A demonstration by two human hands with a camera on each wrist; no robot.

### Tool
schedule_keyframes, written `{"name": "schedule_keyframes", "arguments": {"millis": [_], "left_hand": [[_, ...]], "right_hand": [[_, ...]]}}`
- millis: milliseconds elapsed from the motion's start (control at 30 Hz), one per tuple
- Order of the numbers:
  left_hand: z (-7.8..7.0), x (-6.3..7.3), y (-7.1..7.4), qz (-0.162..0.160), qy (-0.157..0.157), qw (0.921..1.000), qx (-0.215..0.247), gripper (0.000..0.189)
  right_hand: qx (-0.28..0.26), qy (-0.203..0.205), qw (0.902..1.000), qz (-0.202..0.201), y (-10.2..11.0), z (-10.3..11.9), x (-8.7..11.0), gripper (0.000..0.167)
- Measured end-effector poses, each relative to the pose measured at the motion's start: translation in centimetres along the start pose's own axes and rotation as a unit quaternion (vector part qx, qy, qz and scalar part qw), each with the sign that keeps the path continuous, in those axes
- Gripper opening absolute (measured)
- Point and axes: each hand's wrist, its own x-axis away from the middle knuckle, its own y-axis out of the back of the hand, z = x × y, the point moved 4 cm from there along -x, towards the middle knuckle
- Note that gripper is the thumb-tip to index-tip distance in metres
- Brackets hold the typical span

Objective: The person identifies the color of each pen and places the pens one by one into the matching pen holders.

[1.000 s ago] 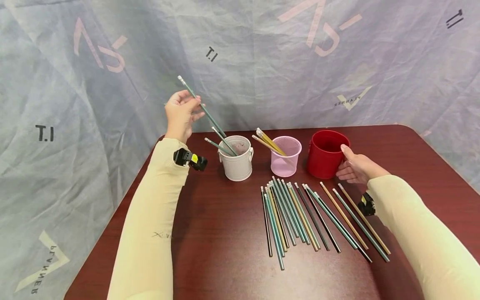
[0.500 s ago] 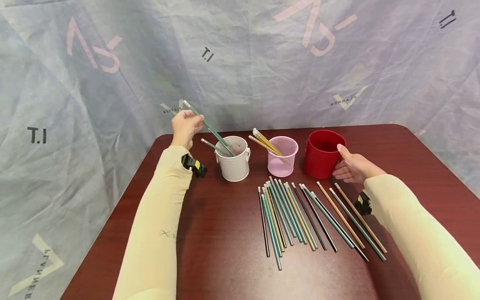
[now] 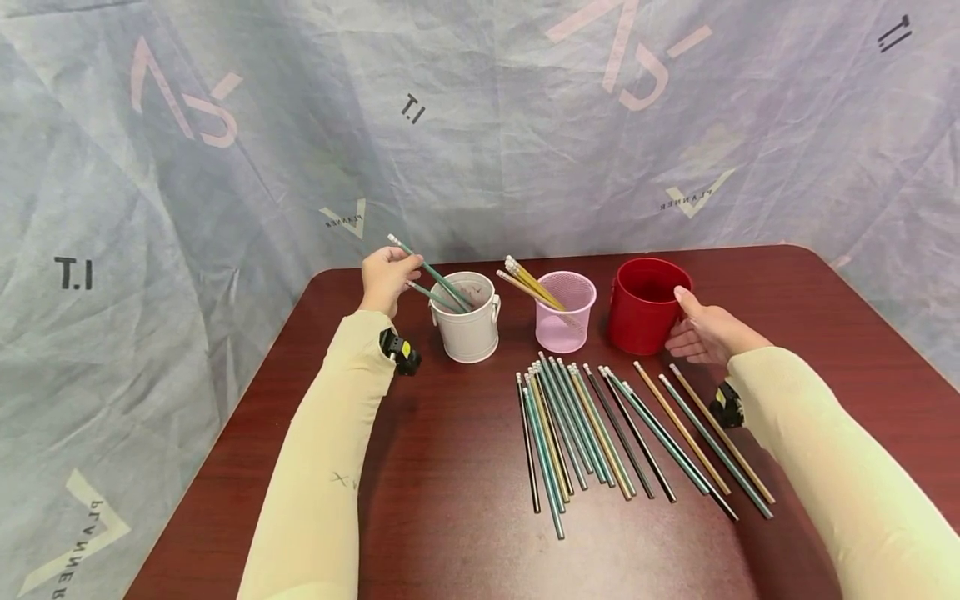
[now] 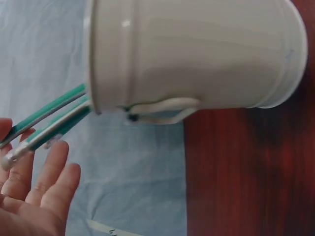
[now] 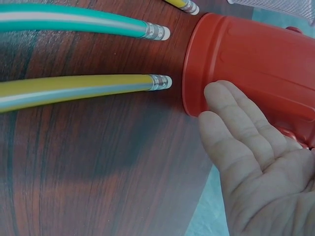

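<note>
"At the back left of the dark red wood-grain surface (image 3: 435,467), what shows?"

"The left grip (image 3: 388,277), a bare hand, pinches a slim teal-green pencil (image 3: 441,280) between thumb and fingers, close to its white eraser. The pencil slants down to the right, its lower part inside the mouth of a round off-white bucket (image 3: 471,337) with small side handles."

"Does the point touch bottom?"

"I can't tell; the bucket's wall hides it. Another green pencil (image 3: 433,296) leans out over the same rim, just beside the first."

"And the right grip (image 3: 708,327)?"

"It is at a round, glossy red bucket (image 3: 637,321), thumb at the rim, fingers stretched out rather than curled along the right side. How firmly they bear on it, I can't tell."

"What stands between the two buckets?"

"A round pink mesh cup (image 3: 561,335), with yellow pencils (image 3: 536,283) tilted left in it, erasers up."

"And nearer the person?"

"A fan of loose teal, black and gold pencils (image 3: 577,422) lies before the cup and the red bucket, erasers toward them, crowded at the left and more spaced at the right."

"Behind everything?"

"A grey fabric backdrop (image 3: 465,108) printed with letters and logos."
</note>
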Motion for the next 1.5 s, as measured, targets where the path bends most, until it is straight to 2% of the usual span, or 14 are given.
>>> {"name": "schedule_keyframes", "arguments": {"millis": [133, 400, 533, 700, 933, 1100, 1233, 1333, 1433, 1500], "left_hand": [[0.8, 0.2, -0.2, -0.003, -0.001, 0.9994, -0.034, 0.008], [1.5, 0.6, -0.6, 0.002, 0.035, 0.9954, -0.089, 0.021], [1.8, 0.8, -0.7, 0.008, 0.050, 0.9942, -0.095, 0.019], [2.1, 1.0, -1.0, 0.009, 0.074, 0.9918, -0.104, 0.007], [2.5, 1.2, -0.9, -0.008, 0.084, 0.9886, -0.125, 0.014], [2.9, 1.2, -0.8, 0.019, 0.089, 0.9849, -0.147, 0.021], [3.3, 1.5, -0.6, 0.058, 0.086, 0.9771, -0.185, 0.032], [3.4, 1.9, -0.3, 0.089, 0.070, 0.9672, -0.228, 0.042], [3.1, 2.6, -0.1, 0.114, 0.050, 0.9524, -0.278, 0.045], [2.8, 3.1, -0.1, 0.135, 0.040, 0.9383, -0.316, 0.044]], "right_hand": [[0.000, 0.001, 1.0000, 0.002, 0.0, 0.0, 0.0, 0.098], [-0.002, 0.003, 1.0000, 0.000, 0.0, -0.1, 0.1, 0.097], [-0.005, 0.005, 1.0000, -0.002, -0.1, -0.1, 0.2, 0.097], [-0.007, 0.006, 1.0000, -0.002, -0.1, -0.2, 0.2, 0.098], [-0.004, 0.006, 1.0000, -0.003, -0.1, 0.0, 0.4, 0.098], [0.000, 0.008, 1.0000, -0.006, -0.1, 0.1, 0.4, 0.098], [0.001, 0.010, 0.9999, -0.008, -0.1, 0.2, 0.4, 0.097], [0.004, 0.010, 0.9999, -0.007, -0.2, 0.2, 0.3, 0.096], [0.005, 0.009, 0.9999, -0.006, -0.1, 0.2, 0.3, 0.097], [0.005, 0.007, 0.9999, -0.006, -0.1, 0.2, 0.2, 0.098]]}}
